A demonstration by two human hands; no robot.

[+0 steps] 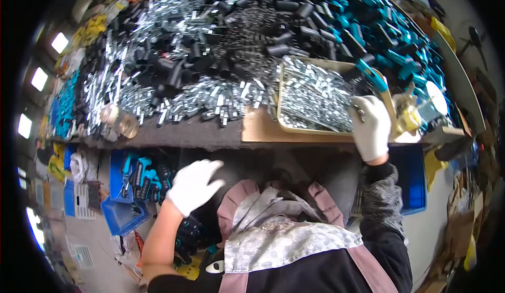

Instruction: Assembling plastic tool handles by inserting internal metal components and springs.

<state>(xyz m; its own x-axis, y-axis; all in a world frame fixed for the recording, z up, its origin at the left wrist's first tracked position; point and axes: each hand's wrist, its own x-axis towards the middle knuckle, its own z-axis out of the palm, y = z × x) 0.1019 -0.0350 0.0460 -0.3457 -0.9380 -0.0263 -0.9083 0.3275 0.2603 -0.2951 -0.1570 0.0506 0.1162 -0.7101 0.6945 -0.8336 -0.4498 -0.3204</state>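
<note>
My right hand (372,127), in a white glove, is at the right side of a shallow tray (307,130) on the bench. Its fingers are curled closed around a small metal part (361,114), too small to name. Small silvery metal pieces (315,95) fill the tray. A teal plastic piece (371,75) lies across the tray's far right corner, beyond the hand. My left hand (194,186), also gloved in white, hangs in front of the bench edge over my lap. Its fingers are stretched out and it holds nothing.
Heaps of metal strips (173,19), black tubes (171,69), springs (247,35) and teal handles (350,32) cover the bench. A clear bottle (126,125) stands at the left front, a yellow container (408,118) at the right. Blue crates (123,216) with teal-and-black tools sit below left.
</note>
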